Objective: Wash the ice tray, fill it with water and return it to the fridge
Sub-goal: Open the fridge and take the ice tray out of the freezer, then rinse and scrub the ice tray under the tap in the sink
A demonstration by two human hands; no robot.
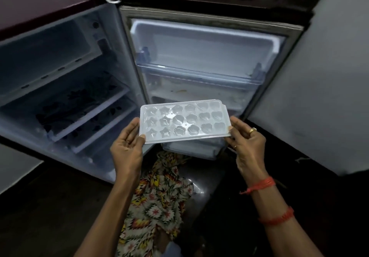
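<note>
A white plastic ice tray (184,121) with star, flower and heart shaped cups hangs level in front of the open fridge (65,89). My left hand (127,143) holds its left short edge, thumb on the rim and fingers underneath. At the right short edge, my right hand (246,139) grips the tray the same way; it wears a gold ring. The cups look wet or filled with clear water; I cannot tell which.
The fridge door (201,57) stands open ahead, with clear door bins. Inside the fridge on the left are glass shelves (79,105) holding dark items. A white wall (323,77) is close on the right. Patterned cloth (157,197) and dark floor lie below.
</note>
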